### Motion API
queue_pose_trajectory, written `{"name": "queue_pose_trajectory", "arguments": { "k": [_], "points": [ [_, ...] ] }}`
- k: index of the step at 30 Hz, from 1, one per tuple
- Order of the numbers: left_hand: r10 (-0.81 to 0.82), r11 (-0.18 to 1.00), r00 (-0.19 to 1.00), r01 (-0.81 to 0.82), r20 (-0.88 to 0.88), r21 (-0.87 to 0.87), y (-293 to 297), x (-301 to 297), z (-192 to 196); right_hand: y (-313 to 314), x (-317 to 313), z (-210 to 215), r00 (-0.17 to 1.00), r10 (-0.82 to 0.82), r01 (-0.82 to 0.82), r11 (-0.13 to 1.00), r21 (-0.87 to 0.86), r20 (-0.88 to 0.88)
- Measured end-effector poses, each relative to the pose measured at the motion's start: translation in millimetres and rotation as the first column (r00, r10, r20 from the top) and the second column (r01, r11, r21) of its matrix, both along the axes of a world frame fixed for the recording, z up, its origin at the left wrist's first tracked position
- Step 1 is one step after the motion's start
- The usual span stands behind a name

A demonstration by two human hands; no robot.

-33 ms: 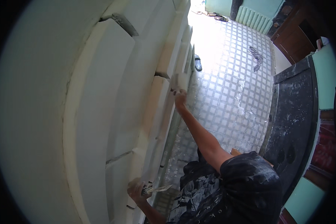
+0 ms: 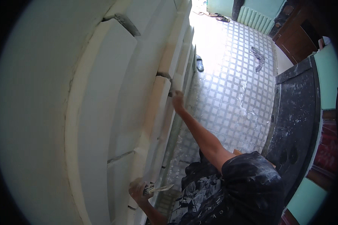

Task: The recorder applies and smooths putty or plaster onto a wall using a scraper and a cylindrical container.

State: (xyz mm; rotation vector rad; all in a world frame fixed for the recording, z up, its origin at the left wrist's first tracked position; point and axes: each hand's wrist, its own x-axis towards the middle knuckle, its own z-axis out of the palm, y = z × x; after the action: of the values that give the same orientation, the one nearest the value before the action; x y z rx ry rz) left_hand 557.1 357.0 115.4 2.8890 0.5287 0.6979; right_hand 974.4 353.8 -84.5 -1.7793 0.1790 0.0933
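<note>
In front of me on the left stands a pale wall with stepped ledges (image 2: 157, 112). My right hand (image 2: 177, 99), on an outstretched arm, is closed against one of the lower ledges, near a dark gap. It grips a flat-bladed tool, whose blade is mostly hidden now. Lower down, my left hand (image 2: 137, 190) is wrapped round a putty knife (image 2: 162, 189) smeared with whitish paste. The knife's blade points away from the wall, toward my dark, paste-spotted shirt (image 2: 206, 195).
Dark joints cut the ledges, one a wide gap (image 2: 127, 26) near the top. The tiled floor (image 2: 233, 86) carries a dark slipper (image 2: 199, 63), a crumpled cloth (image 2: 257, 59) and white splashes. A splattered black surface (image 2: 298, 101) lies along the right side.
My right hand has moved slightly left and tilted toward the ledge. The pale blurred blade above it no longer shows. My left hand and its putty knife stay nearly still.
</note>
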Motion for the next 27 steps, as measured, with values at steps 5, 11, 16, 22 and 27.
{"name": "queue_pose_trajectory", "arguments": {
  "k": [5, 11, 16, 22, 27],
  "points": [
    [-0.019, 0.999, 1.0, 0.02, 0.023, -0.045, -3, 3, 4, -63, -66, 10, 0.803, 0.596, -0.563, 0.77, 0.301, -0.022],
    [-0.042, 0.999, 0.998, 0.043, -0.054, 0.019, -7, 5, 10, -191, -155, -8, 0.557, 0.788, -0.513, 0.576, 0.636, -0.265],
    [-0.073, 0.995, 0.996, 0.076, -0.047, 0.07, -3, 9, 1, -236, -201, 1, 0.627, 0.688, -0.188, 0.59, 0.785, -0.367],
    [-0.14, 0.983, 0.983, 0.153, 0.122, -0.105, 4, 14, 11, -218, -231, 57, 0.806, 0.514, -0.067, 0.572, 0.817, -0.294],
    [-0.197, 0.968, 0.889, 0.243, 0.413, -0.062, -25, 4, 15, -221, -257, 111, 0.829, 0.536, -0.241, 0.6, 0.763, -0.159]
  ]
}}
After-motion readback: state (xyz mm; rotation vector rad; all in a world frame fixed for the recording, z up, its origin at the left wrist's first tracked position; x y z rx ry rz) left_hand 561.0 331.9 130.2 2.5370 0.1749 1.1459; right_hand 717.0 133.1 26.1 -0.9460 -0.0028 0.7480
